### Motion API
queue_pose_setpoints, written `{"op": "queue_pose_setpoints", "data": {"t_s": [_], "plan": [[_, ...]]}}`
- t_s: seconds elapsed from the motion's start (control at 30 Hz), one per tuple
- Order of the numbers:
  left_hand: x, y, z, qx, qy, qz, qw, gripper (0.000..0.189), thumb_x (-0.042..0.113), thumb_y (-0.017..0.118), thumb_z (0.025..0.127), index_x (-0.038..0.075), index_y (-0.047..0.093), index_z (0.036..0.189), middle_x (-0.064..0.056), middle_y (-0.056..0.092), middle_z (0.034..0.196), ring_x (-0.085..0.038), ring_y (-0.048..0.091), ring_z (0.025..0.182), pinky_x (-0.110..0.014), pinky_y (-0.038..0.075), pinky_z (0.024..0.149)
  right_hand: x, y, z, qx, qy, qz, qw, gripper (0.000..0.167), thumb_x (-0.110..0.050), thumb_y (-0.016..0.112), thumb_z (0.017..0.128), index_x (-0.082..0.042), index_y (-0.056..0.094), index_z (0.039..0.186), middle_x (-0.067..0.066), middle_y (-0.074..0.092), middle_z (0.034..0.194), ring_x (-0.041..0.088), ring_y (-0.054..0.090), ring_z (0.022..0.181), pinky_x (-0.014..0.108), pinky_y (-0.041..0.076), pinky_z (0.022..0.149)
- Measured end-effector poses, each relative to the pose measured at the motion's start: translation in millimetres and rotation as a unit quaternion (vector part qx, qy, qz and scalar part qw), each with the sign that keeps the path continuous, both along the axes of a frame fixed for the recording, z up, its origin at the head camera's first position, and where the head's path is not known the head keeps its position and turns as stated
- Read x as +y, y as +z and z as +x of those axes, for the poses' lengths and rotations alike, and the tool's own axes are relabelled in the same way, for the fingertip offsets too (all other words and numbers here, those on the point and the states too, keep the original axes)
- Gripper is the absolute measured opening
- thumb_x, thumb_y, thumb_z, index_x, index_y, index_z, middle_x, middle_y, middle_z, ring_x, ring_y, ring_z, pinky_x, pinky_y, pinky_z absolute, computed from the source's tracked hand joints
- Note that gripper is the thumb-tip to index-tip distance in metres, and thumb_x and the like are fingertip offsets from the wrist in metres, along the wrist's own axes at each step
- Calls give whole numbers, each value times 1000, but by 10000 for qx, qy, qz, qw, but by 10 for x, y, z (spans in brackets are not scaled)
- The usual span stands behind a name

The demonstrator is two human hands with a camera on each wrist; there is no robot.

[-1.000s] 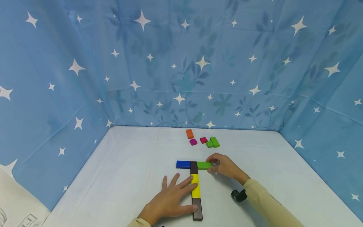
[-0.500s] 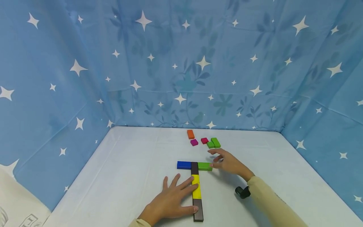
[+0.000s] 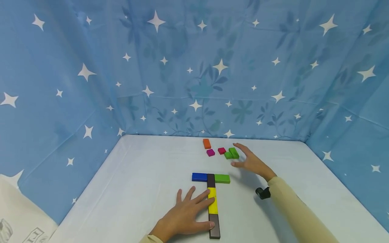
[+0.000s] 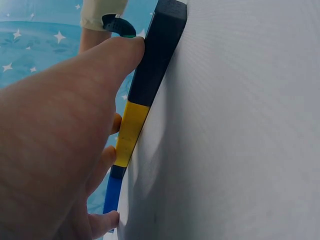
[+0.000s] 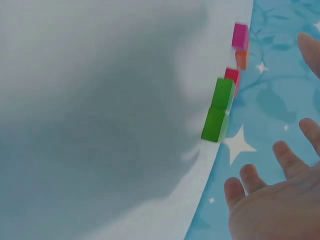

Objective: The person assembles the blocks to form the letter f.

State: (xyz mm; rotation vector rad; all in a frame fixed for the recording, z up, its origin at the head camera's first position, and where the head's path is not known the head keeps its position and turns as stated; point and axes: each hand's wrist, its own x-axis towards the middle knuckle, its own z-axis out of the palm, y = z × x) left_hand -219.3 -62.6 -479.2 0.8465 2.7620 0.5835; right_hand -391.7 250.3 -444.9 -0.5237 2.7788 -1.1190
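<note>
My left hand point(image 3: 186, 214) lies spread beside a column of blocks, thumb on the near dark block point(image 3: 214, 226) and fingertips on the yellow blocks point(image 3: 213, 202). Another dark block point(image 3: 211, 180) tops the column, flanked by a blue block point(image 3: 199, 177) on the left and a long green block point(image 3: 222, 179) on the right. My right hand point(image 3: 253, 164) holds nothing. It hovers with thumb and fingers apart, just right of a longer green block point(image 3: 234, 153) and a small green block point(image 3: 228, 155) that lie together. In the right wrist view, its fingers are extended past those blocks.
Toward the back of the white table point(image 3: 152, 168) lie an orange block point(image 3: 207, 143), a purple block point(image 3: 210, 152) and a red block point(image 3: 222, 151). A blue starry curtain point(image 3: 182, 67) borders the table behind and at the sides. A black wrist device point(image 3: 263, 193) hangs under the right sleeve.
My right hand has let go of the long green block beside the column and moved away to the loose green blocks at the back. The left hand has stayed in place.
</note>
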Motion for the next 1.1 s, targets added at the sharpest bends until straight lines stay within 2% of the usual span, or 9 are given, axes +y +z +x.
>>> {"op": "queue_pose_setpoints", "data": {"t_s": [0.3, 0.67, 0.87, 1.1], "plan": [[-11, -4, -15, -2, -36, 18, 10000, 74, 75, 56, 97, 44, 44, 164, 15, 28, 174, -46, 24, 158, -85, 12, 114, -13, 60, -278, -283, -21, -73, 9996, 96, -32, 79, 96, -12, 24, 171, 24, 11, 176, 52, 12, 158, 80, 15, 118], [-37, -35, -31, -123, -54, 46, 9999, 73, 76, 54, 98, 46, 42, 164, 16, 27, 174, -46, 22, 159, -86, 11, 113, -353, 302, -632, -433, 31, 107, 9990, 99, -49, 75, 97, -16, 20, 172, 21, 9, 177, 51, 12, 158, 80, 18, 117], [-48, -32, -32, -196, 0, -10, 9998, 72, 75, 56, 97, 48, 43, 163, 17, 28, 173, -45, 22, 159, -86, 11, 113, -555, 441, -763, -361, 115, -141, 9992, 96, -46, 74, 98, -14, 20, 172, 21, 8, 177, 50, 10, 159, 79, 19, 117], [-26, -49, -57, -268, -29, 9, 9996, 71, 75, 55, 98, 48, 44, 162, 17, 28, 173, -45, 23, 159, -87, 11, 113, -723, 398, -855, -225, 231, -131, 9994, 92, -44, 72, 99, -12, 25, 171, 22, 14, 176, 51, 12, 159, 79, 19, 117]]}}
